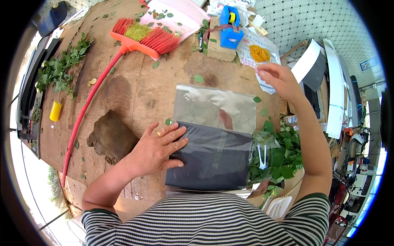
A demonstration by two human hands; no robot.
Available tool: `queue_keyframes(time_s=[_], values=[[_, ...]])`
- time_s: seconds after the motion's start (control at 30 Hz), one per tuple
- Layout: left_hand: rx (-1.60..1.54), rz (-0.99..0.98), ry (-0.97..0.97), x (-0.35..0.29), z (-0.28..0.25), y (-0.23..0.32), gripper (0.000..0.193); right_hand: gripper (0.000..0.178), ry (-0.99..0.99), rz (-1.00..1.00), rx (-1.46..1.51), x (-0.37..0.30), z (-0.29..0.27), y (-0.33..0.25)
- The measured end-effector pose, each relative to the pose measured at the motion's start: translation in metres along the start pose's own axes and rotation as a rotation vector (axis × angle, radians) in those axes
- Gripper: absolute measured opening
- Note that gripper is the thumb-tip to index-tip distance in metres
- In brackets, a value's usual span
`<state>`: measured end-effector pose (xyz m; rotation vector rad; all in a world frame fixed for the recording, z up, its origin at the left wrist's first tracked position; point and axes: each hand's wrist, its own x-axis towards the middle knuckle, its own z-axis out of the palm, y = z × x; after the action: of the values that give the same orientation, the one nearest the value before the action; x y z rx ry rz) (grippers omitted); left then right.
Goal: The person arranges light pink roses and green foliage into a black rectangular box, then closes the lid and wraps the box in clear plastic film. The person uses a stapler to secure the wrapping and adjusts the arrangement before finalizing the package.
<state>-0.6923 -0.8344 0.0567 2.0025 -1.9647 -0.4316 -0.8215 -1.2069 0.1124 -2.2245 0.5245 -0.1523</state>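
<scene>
My left hand (pixel 159 149) lies with fingers spread on the left edge of a dark sheet (pixel 205 164), which has clear plastic film (pixel 211 104) over it and beyond it. A gold ring is on one finger. My right hand (pixel 281 82) is raised past the film's far right corner, fingers bent in together. Whatever they may hold is too small to make out. Just beyond those fingertips is a loose bundle of yellow rubber bands (pixel 259 53) on a printed paper sheet (pixel 251 39). Leafy green stems (pixel 285 153) lie right of the dark sheet, partly under clear wrap.
A red broom (pixel 135 46) lies across the wooden table (pixel 123 88). A brown crumpled bundle (pixel 113 137) sits by my left forearm. A blue tape dispenser (pixel 230 28) stands on a block at the back. Cut greenery (pixel 63 67) and a yellow cylinder (pixel 55 111) are far left.
</scene>
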Motion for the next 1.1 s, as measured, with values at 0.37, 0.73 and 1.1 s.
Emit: queue_keyframes(time_s=[0.37,0.73,1.1], values=[[0.018,-0.014,0.026,-0.004,0.005,-0.004,0.057,0.041,0.433,0.522,0.389,0.29,0.024,0.084],[-0.034,-0.053,0.044,-0.001,0.003,-0.001,0.056,0.009,0.282,0.247,1.092,0.158,0.043,0.068],[0.012,0.004,0.043,-0.003,0.007,-0.006,0.066,0.011,0.036,0.63,0.658,0.097,0.057,0.106]])
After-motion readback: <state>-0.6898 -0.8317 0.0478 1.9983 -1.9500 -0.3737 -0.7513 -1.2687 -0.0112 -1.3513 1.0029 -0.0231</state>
